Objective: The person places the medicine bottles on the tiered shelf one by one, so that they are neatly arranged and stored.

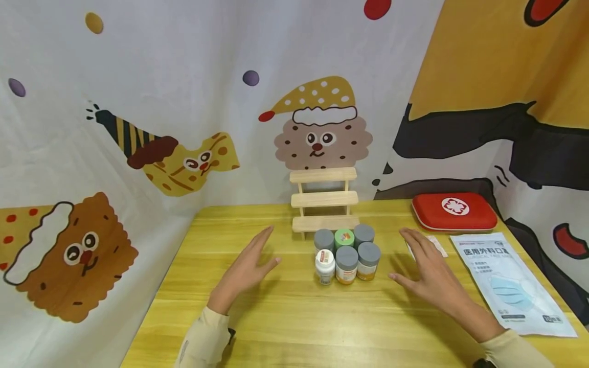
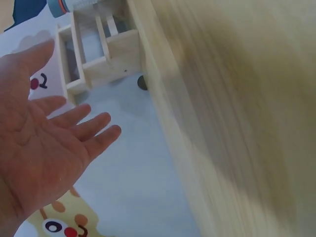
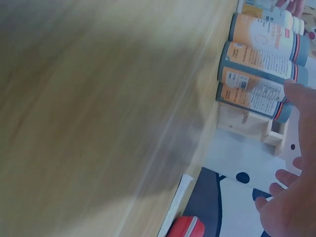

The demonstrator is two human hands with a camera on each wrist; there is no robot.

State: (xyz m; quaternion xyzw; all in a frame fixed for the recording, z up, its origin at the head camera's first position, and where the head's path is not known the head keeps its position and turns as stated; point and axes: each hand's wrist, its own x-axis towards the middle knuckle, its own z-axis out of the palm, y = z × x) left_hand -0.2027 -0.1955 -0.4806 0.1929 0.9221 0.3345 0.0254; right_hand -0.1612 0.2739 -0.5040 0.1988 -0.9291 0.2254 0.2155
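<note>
Several pill bottles stand in a tight cluster mid-table: grey-capped bottles [image 1: 346, 266], one with a green lid [image 1: 344, 238], and a smaller white bottle [image 1: 324, 267] at the front left. To their left my left hand [image 1: 246, 268] hovers over the table, fingers extended and holding nothing; its bare palm shows in the left wrist view. My right hand [image 1: 430, 273] is held to the right of the cluster, fingers spread, also holding nothing. Behind the bottles is a three-step wooden rack [image 1: 324, 199] with bare shelves. In the right wrist view the bottles' orange-and-white labels [image 3: 261, 59] show.
A red first-aid case [image 1: 478, 217] lies at the back right. In front of it is a surgical mask packet [image 1: 515, 286], and a small white packet [image 1: 437, 246] lies partly behind my right hand. A printed curtain [image 1: 184, 76] hangs behind the wooden table [image 1: 285, 327].
</note>
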